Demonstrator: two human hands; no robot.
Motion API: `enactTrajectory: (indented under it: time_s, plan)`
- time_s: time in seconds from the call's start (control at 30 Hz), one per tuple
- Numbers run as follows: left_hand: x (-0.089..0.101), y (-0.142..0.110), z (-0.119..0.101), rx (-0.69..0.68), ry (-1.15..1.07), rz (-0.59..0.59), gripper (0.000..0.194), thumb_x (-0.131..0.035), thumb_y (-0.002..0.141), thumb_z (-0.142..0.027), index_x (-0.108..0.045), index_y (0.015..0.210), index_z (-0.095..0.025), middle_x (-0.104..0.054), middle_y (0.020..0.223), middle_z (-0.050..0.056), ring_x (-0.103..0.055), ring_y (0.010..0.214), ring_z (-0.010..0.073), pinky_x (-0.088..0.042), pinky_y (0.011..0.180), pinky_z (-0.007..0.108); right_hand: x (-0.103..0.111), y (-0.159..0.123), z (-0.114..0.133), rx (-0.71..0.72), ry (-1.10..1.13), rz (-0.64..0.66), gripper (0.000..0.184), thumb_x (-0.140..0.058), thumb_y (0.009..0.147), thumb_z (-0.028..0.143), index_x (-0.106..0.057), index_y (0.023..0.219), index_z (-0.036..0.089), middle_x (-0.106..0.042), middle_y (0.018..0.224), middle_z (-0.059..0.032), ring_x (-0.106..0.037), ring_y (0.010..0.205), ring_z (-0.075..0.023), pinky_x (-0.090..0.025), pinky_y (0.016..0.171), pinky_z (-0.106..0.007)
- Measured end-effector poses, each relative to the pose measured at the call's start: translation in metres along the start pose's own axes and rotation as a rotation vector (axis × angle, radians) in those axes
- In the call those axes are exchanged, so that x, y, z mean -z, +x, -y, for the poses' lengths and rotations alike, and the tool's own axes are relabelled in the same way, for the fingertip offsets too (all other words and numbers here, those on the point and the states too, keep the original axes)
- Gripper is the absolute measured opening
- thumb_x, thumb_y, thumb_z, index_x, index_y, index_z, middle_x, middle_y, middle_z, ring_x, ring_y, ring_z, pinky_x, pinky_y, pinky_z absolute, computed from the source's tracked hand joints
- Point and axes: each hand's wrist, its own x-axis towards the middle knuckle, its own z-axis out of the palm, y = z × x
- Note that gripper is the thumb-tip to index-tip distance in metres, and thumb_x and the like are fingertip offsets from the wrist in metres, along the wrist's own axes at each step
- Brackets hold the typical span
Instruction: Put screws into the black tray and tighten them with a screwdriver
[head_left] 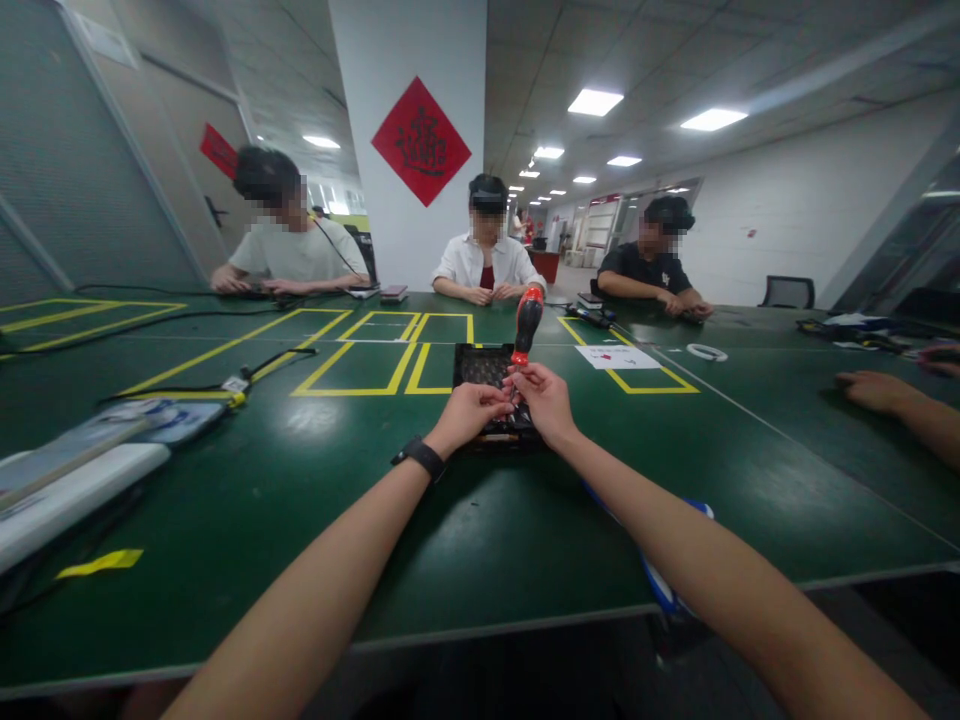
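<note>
A screwdriver (528, 325) with a red and black handle stands nearly upright, handle on top and leaning slightly right. The fingers of my right hand (547, 402) are closed round its shaft, just below the handle. My left hand (472, 412), with a dark band on the wrist, pinches close to the lower end of the shaft; what lies between its fingertips is too small to make out. Under both hands sits an open black case (480, 365) with a textured inside. My fingers hide the screwdriver's tip and part of the case.
Yellow tape outlines (349, 390) mark the green table (315, 540). A paper sheet (619, 357) and a white ring (707, 353) lie to the right. White and grey flat items (82, 490) with cables are at left. Several people sit around; a co-worker's hand (874, 390) rests at right.
</note>
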Motion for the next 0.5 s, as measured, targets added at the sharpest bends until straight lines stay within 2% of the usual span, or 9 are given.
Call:
enactTrajectory:
  time_s: [0.5]
  plan:
    - [0.0000,-0.0003,0.0008,-0.017,0.029,-0.038,0.031,-0.063,0.068,-0.039,-0.069,0.083,-0.013,-0.069,0.072,0.006,-0.062,0.063,0.0155,-0.046,0.060,0.024,0.0003,-0.0010,-0.0023,0.069,-0.036,-0.053,0.026,-0.064,0.070,0.036,-0.048,0.079,0.018,-0.056,0.068,0.0020,-0.057,0.060,-0.0099,-0.043,0.050,-0.020]
